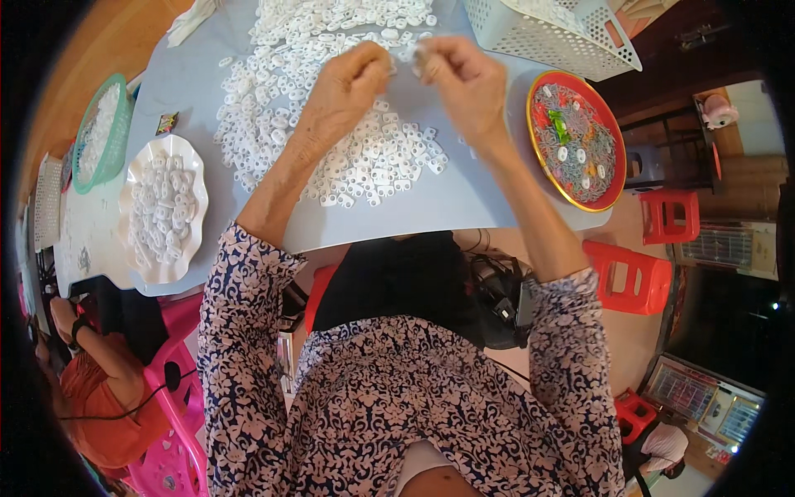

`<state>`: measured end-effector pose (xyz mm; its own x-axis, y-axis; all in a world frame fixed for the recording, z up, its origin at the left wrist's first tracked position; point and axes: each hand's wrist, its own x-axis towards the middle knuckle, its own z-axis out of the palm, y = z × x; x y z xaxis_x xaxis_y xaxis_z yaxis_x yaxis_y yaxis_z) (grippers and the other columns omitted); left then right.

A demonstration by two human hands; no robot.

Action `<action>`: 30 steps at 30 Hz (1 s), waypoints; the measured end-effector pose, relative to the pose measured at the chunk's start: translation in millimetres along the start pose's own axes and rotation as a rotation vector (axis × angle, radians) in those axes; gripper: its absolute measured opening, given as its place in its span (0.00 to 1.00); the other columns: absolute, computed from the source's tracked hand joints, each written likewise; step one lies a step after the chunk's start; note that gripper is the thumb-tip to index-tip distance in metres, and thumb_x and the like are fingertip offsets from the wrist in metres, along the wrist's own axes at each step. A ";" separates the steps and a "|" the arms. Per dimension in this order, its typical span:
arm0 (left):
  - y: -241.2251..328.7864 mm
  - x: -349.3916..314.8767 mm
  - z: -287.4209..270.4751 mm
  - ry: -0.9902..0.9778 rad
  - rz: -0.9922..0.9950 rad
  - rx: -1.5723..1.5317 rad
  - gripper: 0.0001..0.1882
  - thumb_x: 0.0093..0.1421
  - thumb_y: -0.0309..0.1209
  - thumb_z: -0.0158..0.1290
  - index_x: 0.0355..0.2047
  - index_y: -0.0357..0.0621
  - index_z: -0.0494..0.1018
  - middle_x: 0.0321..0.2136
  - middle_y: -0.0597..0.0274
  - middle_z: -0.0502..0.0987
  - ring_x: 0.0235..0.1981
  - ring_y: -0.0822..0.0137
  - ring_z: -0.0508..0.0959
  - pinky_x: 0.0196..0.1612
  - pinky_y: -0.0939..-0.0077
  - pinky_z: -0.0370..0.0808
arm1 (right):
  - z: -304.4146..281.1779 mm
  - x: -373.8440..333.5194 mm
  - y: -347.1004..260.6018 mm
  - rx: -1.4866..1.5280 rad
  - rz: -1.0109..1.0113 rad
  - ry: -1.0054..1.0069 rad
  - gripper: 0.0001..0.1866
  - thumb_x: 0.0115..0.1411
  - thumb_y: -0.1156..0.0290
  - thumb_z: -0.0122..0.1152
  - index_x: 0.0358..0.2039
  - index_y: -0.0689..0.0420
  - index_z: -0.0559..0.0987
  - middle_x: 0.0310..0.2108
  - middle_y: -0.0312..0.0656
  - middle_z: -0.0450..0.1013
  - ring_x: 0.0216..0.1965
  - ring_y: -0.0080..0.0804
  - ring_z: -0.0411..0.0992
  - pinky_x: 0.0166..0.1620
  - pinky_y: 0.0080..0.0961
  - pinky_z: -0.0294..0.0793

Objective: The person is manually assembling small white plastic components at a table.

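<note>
Two hands [411, 70] over countless white plastic pieces [364, 157], one red plate [614, 145].

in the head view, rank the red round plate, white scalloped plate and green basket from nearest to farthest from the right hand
From the right hand:
1. Red round plate, just to its right.
2. White scalloped plate, far across on the left.
3. Green basket, at the far left table edge.

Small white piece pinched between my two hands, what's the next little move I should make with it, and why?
Probably press the two fingertip grips together until the small white piece seats. Both the left hand and the right hand are raised over the pile of white pieces, pinching at the same spot, so something is mid-joining. Whether it is one piece or two is too small to tell.
</note>
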<state>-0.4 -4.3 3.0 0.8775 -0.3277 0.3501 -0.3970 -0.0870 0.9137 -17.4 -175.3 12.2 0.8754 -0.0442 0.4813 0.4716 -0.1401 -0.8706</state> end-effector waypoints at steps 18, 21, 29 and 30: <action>6.3 2.8 -11.8 0.283 -0.077 -0.116 0.16 0.63 0.39 0.43 0.33 0.37 0.70 0.19 0.65 0.71 0.24 0.76 0.68 0.29 0.80 0.66 | -18.1 36.0 4.3 -0.761 -0.210 -0.329 0.08 0.53 0.70 0.54 0.28 0.60 0.78 0.27 0.48 0.74 0.31 0.49 0.72 0.37 0.38 0.71; 13.4 3.1 -8.6 0.266 -0.094 -0.115 0.15 0.63 0.38 0.42 0.33 0.37 0.70 0.19 0.65 0.71 0.24 0.76 0.68 0.30 0.81 0.67 | -12.6 31.8 8.7 -0.761 -0.185 -0.389 0.08 0.53 0.73 0.56 0.33 0.60 0.78 0.28 0.45 0.75 0.28 0.39 0.73 0.33 0.29 0.72; 7.4 3.7 -8.8 0.236 -0.067 -0.063 0.13 0.63 0.35 0.42 0.31 0.37 0.70 0.19 0.66 0.70 0.23 0.76 0.68 0.29 0.81 0.67 | 9.8 27.3 15.3 -0.883 -0.364 -0.484 0.08 0.50 0.75 0.57 0.33 0.60 0.77 0.27 0.46 0.72 0.28 0.44 0.71 0.35 0.34 0.71; 6.8 3.8 -9.3 0.233 -0.067 -0.051 0.12 0.62 0.34 0.42 0.31 0.38 0.70 0.19 0.66 0.70 0.23 0.76 0.67 0.28 0.81 0.67 | 9.1 27.3 14.3 -0.881 -0.365 -0.486 0.08 0.50 0.75 0.57 0.33 0.60 0.77 0.27 0.46 0.72 0.28 0.44 0.71 0.35 0.34 0.71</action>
<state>2.8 2.7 12.4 0.9421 -0.0965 0.3212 -0.3270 -0.0516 0.9436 14.3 -169.6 12.0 0.7368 0.5163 0.4365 0.6410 -0.7387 -0.2083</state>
